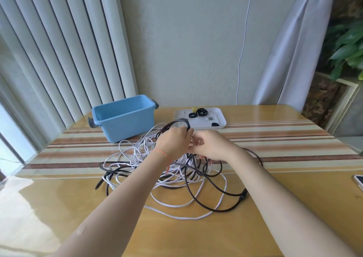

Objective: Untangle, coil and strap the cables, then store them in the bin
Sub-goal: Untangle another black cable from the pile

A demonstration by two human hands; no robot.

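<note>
Black and white cables point(176, 170) are lying tangled mid-tabletop point(275, 207), leaving bare wood toward the near edge. The left hand point(173, 141) is gripping a raised black loop point(176, 122); the right hand point(212, 146) is pinching strands beside it. The blue bin point(123, 117) is sitting near the far left corner, beside a white tray point(220, 119) of straps point(202, 112).

A sprawling tangle of black and white cables point(176, 170) fills the middle of the table point(284, 207), with both forearms reaching over it. Behind it, the blue bin point(123, 117) stands at left and a white tray point(220, 122) of straps at right, a bare gap between them. Open tabletop flanks the tangle on both sides; a phone point(359, 181) lies at the right edge.
</note>
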